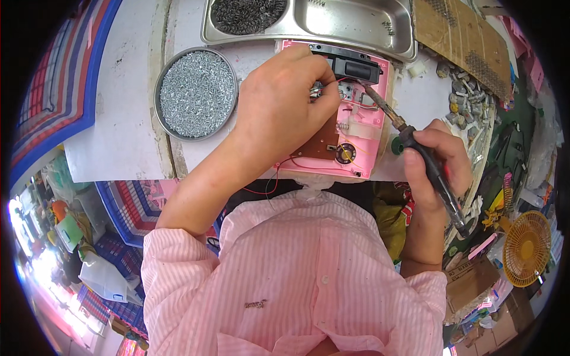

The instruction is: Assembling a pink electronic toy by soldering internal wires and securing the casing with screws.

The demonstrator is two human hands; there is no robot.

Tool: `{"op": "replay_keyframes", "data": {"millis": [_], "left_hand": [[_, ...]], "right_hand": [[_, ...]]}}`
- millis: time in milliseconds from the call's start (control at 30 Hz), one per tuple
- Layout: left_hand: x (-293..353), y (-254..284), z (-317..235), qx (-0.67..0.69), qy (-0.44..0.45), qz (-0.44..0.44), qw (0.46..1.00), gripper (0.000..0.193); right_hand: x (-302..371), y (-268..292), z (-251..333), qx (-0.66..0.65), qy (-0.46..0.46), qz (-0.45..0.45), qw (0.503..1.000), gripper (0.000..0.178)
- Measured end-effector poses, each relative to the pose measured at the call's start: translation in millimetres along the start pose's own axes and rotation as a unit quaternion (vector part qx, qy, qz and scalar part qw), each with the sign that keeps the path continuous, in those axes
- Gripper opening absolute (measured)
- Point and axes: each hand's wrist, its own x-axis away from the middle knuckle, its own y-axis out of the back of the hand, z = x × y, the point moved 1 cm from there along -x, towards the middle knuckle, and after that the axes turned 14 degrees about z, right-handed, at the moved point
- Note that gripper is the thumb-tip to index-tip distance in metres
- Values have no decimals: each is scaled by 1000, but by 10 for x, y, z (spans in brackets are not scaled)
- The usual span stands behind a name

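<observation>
A pink plastic casing point(374, 139) lies on the table in front of me, with a black rectangular part point(359, 70), a brown board point(320, 145), a small round speaker point(346, 153) and thin wires inside. My left hand point(291, 98) reaches over the casing's left side, thumb and index finger pinched on a thin red wire point(342, 79) beside the black part. Something shiny shows between its fingers, too small to name. In my right hand point(442, 157) is a soldering iron point(438, 175), closed round the black handle. Its tip points up-left, close to the red wire's end.
Left of the casing stands a round metal dish point(231, 118) full of small screws. A steel tray point(356, 26) with dark springs sits behind. Cardboard point(469, 44) and a pile of grey scraps point(469, 98) lie at the right. An orange fan point(526, 248) is lower right.
</observation>
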Motion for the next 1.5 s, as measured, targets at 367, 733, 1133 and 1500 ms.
{"op": "replay_keyframes", "data": {"millis": [367, 733, 1133, 1500], "left_hand": [[1, 1, -11, -2, 4, -11, 1000, 8], [0, -10, 5, 10, -1, -23, 1000, 9], [-1, -25, -13, 0, 3, -39, 999, 9], [4, -17, -26, 4, 5, -40, 999, 9]], "right_hand": [[-69, -52, -6, 18, 4, 15, 1000, 25], [-124, -31, 4, 61, 43, 45, 996, 30], [-68, 41, 14, 38, 29, 40, 998, 31], [-69, 53, -3, 40, 26, 46, 998, 29]]}}
